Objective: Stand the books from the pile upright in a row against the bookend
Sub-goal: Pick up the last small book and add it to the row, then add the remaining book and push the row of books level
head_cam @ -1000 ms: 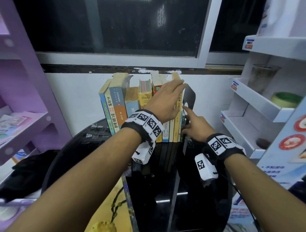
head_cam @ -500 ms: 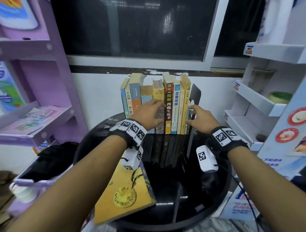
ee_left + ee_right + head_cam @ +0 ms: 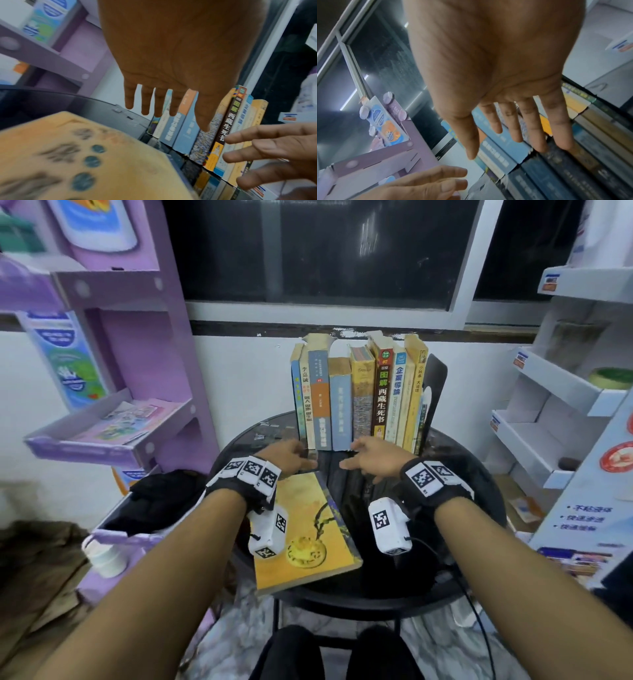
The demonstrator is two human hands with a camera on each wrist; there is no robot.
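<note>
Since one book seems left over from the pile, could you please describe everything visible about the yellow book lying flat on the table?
The yellow book lies flat, cover up, on the near left part of the round black table, one corner past the rim. Its cover looks like worn, glossy paper, with a gold round emblem, dark branch-like lines and blurred dark characters. It lies apart from the upright row. The left hand hovers at its far edge; contact cannot be told.

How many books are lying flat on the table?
1: the yellow book lies flat at the table's front left, near the left hand. Nothing seems hidden beneath it.

bare tabletop (image 3: 394, 559) right of flat yellow book (image 3: 305, 535), upright row (image 3: 359, 395) blocking behind
</note>
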